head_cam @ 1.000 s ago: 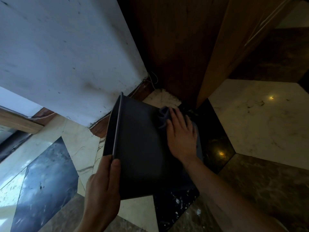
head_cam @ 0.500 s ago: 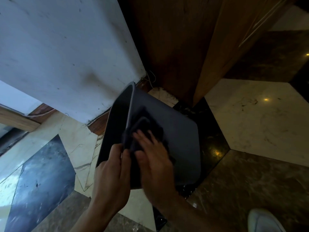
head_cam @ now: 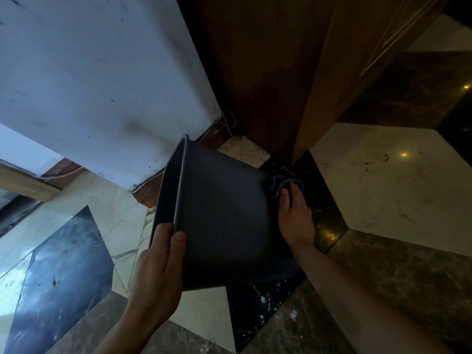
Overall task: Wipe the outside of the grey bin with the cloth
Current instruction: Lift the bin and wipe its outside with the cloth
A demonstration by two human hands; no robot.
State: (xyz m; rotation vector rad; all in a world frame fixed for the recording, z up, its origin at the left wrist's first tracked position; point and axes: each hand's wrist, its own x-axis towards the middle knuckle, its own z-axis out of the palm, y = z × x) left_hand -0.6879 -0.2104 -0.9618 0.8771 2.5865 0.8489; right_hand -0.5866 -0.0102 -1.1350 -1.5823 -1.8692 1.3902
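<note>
The grey bin [head_cam: 224, 221] is tilted on its side above the floor, its open mouth turned left. My left hand [head_cam: 161, 267] grips the rim at the near lower edge, thumb on the outer wall. A dark bluish cloth [head_cam: 282, 183] is bunched against the far right end of the bin's outer wall, near its base. My right hand [head_cam: 295, 217] presses on the cloth, its fingers over it and the palm against the bin's side.
A white wall [head_cam: 102, 85] rises at the left, with a wooden panel [head_cam: 255, 72] and a door frame [head_cam: 339, 72] behind the bin. Thin wires [head_cam: 227, 118] hang in the corner. Patterned marble floor [head_cam: 396, 180] stretches right and below.
My right hand has slid the cloth from near the rim, beside my left hand, along the outer wall to the base end. The bin has tilted slightly; the left hand keeps its grip.
</note>
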